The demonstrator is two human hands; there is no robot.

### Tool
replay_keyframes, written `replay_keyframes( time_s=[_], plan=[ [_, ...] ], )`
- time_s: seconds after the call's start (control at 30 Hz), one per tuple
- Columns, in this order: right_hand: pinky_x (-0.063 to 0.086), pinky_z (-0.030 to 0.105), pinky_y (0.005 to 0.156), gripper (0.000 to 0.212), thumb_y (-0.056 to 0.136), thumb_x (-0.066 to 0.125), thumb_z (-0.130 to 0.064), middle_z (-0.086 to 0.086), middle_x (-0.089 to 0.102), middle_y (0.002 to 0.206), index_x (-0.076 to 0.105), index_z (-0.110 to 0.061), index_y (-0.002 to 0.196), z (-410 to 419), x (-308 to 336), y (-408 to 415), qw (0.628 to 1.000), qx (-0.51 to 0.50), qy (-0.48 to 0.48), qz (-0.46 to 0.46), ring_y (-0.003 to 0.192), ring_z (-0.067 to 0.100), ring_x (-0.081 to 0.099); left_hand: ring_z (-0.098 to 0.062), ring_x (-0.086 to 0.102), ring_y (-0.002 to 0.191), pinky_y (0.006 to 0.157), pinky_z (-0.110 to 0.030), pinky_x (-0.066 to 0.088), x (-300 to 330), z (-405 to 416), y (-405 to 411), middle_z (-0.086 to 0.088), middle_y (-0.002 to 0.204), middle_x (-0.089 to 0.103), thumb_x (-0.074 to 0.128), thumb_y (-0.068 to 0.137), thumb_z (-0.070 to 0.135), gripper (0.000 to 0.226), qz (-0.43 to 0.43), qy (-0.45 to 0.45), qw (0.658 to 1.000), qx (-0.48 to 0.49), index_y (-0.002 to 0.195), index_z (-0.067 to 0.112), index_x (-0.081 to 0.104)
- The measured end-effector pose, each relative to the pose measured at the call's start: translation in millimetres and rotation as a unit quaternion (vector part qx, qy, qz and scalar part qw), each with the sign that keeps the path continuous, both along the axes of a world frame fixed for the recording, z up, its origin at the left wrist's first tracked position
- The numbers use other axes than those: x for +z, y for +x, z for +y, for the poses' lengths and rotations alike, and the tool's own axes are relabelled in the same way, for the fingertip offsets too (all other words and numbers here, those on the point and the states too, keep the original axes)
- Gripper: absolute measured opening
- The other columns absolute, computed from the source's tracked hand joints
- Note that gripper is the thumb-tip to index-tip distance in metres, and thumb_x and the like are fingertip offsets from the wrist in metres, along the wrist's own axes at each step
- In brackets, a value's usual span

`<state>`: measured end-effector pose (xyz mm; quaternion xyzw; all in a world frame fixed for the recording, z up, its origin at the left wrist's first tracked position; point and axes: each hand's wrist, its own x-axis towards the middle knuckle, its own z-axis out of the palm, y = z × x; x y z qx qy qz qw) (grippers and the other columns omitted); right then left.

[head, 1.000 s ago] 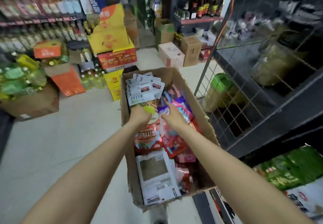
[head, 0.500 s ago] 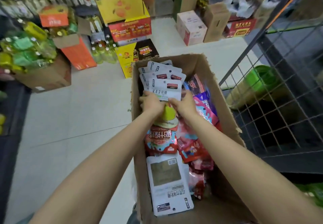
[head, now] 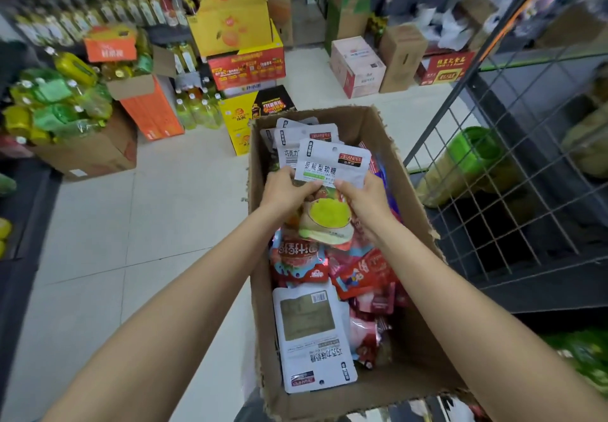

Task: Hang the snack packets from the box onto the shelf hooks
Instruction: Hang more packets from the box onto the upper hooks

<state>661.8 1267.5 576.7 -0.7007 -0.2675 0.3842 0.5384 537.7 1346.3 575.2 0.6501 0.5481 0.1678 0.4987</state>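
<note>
Beside box (head: 408, 191), wire rack (head: 513, 191)

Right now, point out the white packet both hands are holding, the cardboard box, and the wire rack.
white packet (head: 332, 163): head view, middle of its printed front.
cardboard box (head: 418, 360): head view, bare inner right wall.
wire rack (head: 493, 171): head view, a grid wire.

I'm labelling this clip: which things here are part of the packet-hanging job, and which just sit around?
Job:
- white packets, gripped by left hand and right hand
- cardboard box
- red snack packets
- wire shelf panel

Lying about:
- oil bottles
- orange carton
- yellow display cartons
</note>
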Motion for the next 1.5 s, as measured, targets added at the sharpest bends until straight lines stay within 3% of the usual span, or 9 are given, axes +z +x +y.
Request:
replay_keyframes(
  time_s=[0.07,0.2,0.37,0.5,0.67,0.83,1.07,1.2,1.5],
  plan=[
    [0.05,0.044,0.095,0.032,0.087,0.06,0.001,0.011,0.067,0.114,0.061,-0.004,0.118,-10.8,9.7,1.6,1.0,-0.014,0.016,-0.001,0.105,0.025,0.064,-0.014,0.062,0.068,0.071,-0.031,0.051,11.7,-9.1,-2.1,-0.002,0.074,0.066,0.074,0.077,0.034,0.025,-0.05,0.0,0.999,0.004,0.08,0.016,0.057],
    [0.052,0.042,0.092,0.029,0.087,0.061,-0.002,0.007,0.068,0.112,0.063,-0.009,0.116,-40.2,34.0,1.7,0.999,-0.033,0.036,-0.003,0.101,0.022,0.065,-0.017,0.049,0.062,0.063,-0.031,0.039,39.0,-28.1,-8.5,0.004,0.06,0.054,0.067,0.085,0.031,0.028,-0.13,0.029,0.99,0.04,0.063,0.022,0.053],
    [0.054,0.032,0.084,0.034,0.086,0.062,0.002,0.006,0.068,0.112,0.059,-0.006,0.119,-96.7,78.8,-19.2,0.993,-0.057,0.094,-0.039,0.098,0.019,0.066,-0.015,0.059,0.073,0.071,-0.029,0.048,86.6,-76.5,-15.6,0.008,0.092,0.057,0.068,0.085,0.03,0.024,-0.192,0.058,0.979,-0.037,0.097,0.014,0.055],
    [0.054,0.023,0.077,0.037,0.085,0.064,0.002,-0.009,0.066,0.105,0.055,-0.021,0.111,-164.9,119.3,-46.6,0.979,-0.104,0.144,-0.097,0.086,-0.002,0.064,-0.009,0.058,0.052,0.048,-0.019,0.044,120.9,-129.3,-26.4,0.004,0.092,0.062,0.067,0.087,0.021,0.024,-0.251,0.082,0.959,-0.1,0.103,0.008,0.056],
    [0.048,0.038,0.098,0.092,0.079,0.072,-0.016,-0.004,0.051,0.139,0.016,-0.045,0.146,-270.6,174.4,-75.6,0.938,-0.212,0.18,-0.209,0.121,0.013,0.055,0.004,0.053,0.047,0.048,-0.013,0.045,175.0,-217.7,-25.3,0.004,0.084,0.063,0.066,0.086,0.01,0.016,-0.339,0.104,0.917,-0.181,0.099,0.008,0.058],
    [0.043,0.014,0.098,0.066,0.089,0.064,-0.015,-0.031,0.046,0.131,0.033,-0.046,0.139,-376.9,230.8,-101.4,0.879,-0.295,0.177,-0.33,0.119,-0.018,0.042,0.002,0.06,0.067,0.055,-0.012,0.047,236.4,-315.3,-20.7,0.01,0.085,0.064,0.068,0.084,0.011,0.014,-0.402,0.121,0.867,-0.268,0.096,0.014,0.06],
    [0.055,0.042,0.082,0.047,0.091,0.061,-0.013,-0.018,0.069,0.091,0.053,-0.037,0.131,-547.8,306.9,-143.3,0.798,-0.451,0.139,-0.375,0.093,0.023,0.065,-0.01,0.065,0.086,0.081,-0.039,0.054,304.7,-478.6,-11.6,0.007,0.093,0.07,0.073,0.079,0.024,0.022,-0.462,0.12,0.792,-0.381,0.099,0.015,0.067],
    [0.053,0.055,0.077,0.048,0.09,0.062,-0.01,0.009,0.072,0.096,0.057,-0.038,0.127,-635.7,333.4,-164.0,0.735,-0.53,0.124,-0.405,0.094,0.041,0.062,-0.012,0.063,0.092,0.084,-0.038,0.053,342.4,-571.3,-9.3,0.005,0.101,0.067,0.074,0.079,0.028,0.027,-0.473,0.144,0.75,-0.44,0.101,0.015,0.065],
    [0.054,0.056,0.077,0.051,0.088,0.059,0.001,-0.008,0.068,0.092,0.059,-0.033,0.126,-806.2,379.9,-186.0,0.645,-0.624,0.146,-0.415,0.103,0.044,0.057,-0.005,0.059,0.083,0.08,-0.035,0.049,392.8,-742.4,-21.3,0.008,0.112,0.059,0.071,0.081,0.035,0.041,-0.476,0.254,0.707,-0.457,0.115,0.022,0.053]
  ],
)
